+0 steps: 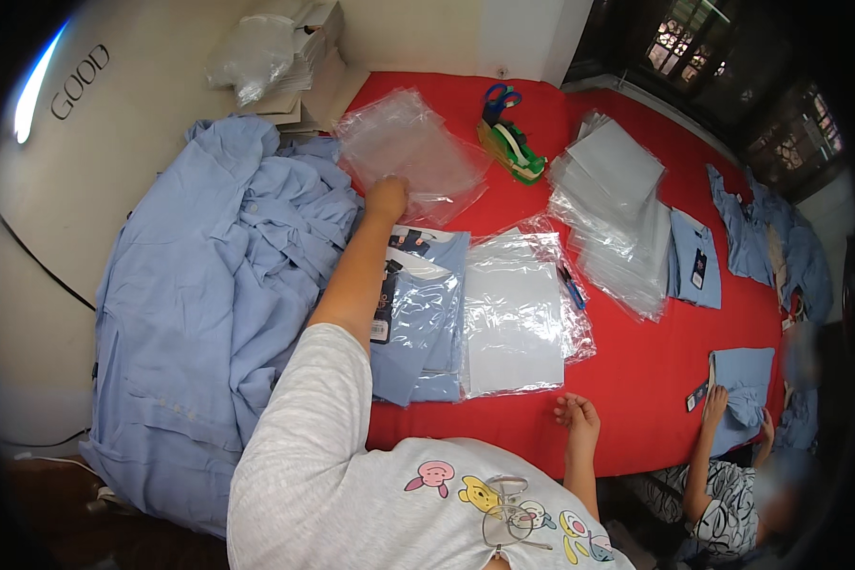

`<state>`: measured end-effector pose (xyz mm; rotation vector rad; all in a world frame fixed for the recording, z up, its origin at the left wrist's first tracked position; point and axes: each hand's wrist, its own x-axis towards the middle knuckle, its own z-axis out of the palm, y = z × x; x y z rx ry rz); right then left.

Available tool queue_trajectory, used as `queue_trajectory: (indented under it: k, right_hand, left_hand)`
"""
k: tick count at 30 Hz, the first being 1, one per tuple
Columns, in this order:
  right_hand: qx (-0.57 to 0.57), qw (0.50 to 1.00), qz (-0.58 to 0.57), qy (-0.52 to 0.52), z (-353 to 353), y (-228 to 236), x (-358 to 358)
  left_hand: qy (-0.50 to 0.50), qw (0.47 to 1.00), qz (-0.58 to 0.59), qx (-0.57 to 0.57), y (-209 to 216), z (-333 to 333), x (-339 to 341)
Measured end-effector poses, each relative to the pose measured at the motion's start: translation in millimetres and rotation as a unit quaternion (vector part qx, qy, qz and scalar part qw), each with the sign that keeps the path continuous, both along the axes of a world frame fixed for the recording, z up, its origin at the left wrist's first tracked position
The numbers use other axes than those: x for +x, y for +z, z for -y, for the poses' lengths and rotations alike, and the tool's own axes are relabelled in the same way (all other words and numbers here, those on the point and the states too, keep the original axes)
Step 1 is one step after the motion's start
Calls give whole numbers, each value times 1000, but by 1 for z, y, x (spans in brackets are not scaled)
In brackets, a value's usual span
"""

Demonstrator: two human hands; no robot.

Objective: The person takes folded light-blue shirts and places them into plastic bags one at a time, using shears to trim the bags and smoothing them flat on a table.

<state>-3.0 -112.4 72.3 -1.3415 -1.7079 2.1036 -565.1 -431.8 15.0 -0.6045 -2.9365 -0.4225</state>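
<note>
My left hand [387,198] reaches across to a pile of clear plastic bags [404,142] at the back of the table; its fingers are closed at the near edge of the bags. Below that arm lie folded light-blue shirts [427,328] in clear bags, with dark tags showing. Just right of them is a clear bag with a white sheet [513,323] inside. My right hand [579,418] is near the front edge of the table, fingers loosely curled and apart, with nothing visible in it.
A heap of light-blue shirts [218,285] fills the left. Behind are a green tape dispenser [518,157] and blue-handled scissors [501,98]. Packaged sheets [617,209] are stacked to the right, beside a folded shirt [695,261]. At the far right, another person's hands [717,404] handle a blue shirt.
</note>
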Motion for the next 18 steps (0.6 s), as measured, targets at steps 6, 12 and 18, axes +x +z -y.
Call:
queue_trajectory:
  k: [6,12,18]
  right_hand:
    - [-20,998,-6,60,8,10,-25]
    - [-6,988,-43,146,18,30,-58]
    - [-58,959,-215,174,44,102,-70]
  left_hand:
    - [9,952,250,178,32,18,-12]
    - [7,967,55,248,121,-7,44]
    - [-191,885,147,397,208,-84,236]
